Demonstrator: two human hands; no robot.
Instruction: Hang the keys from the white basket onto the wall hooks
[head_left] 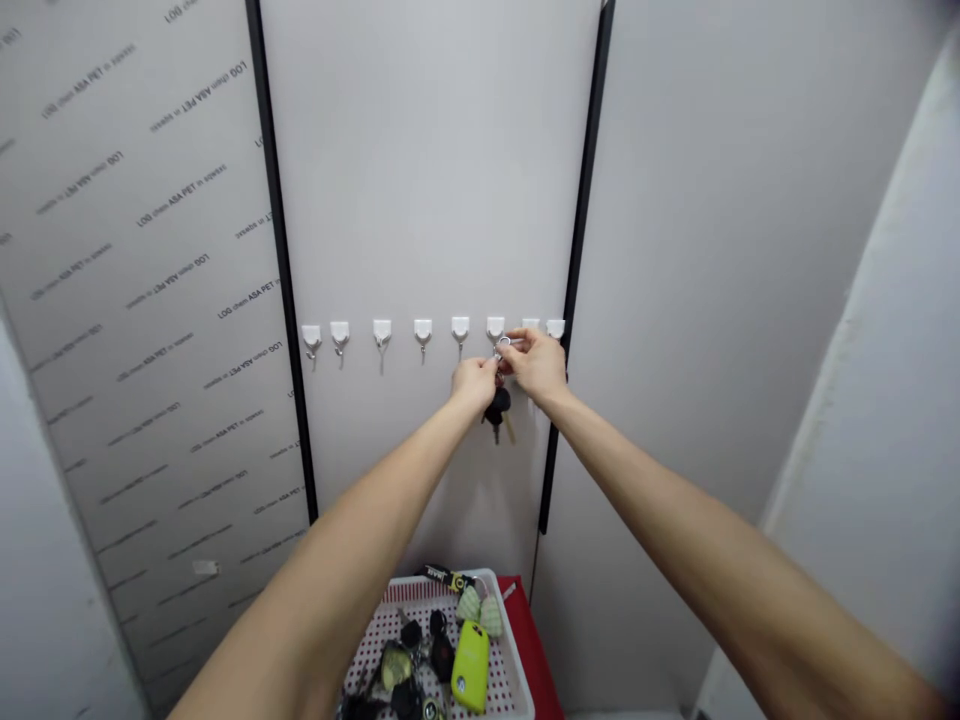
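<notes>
Both of my hands meet at a white adhesive hook [495, 327] on the grey wall panel. A bunch of keys [497, 405] with black heads dangles just below my fingers. My right hand [538, 365] pinches the metal key ring [503, 345] close under the hook. My left hand [475, 382] has its fingers closed at the lower side of the same ring. Whether the ring sits on the hook is hidden by my fingers. To the left more white hooks [423, 330] run in a row, and a hook [555, 328] shows beyond my right hand.
Below stands a white perforated basket [517, 665] holding several key bunches, a yellow-green case [471, 665] and pale green striped pieces [480, 608]. A red surface [536, 650] lies under it. Black strips [281, 250] border the panel; printed film [150, 300] covers the left side.
</notes>
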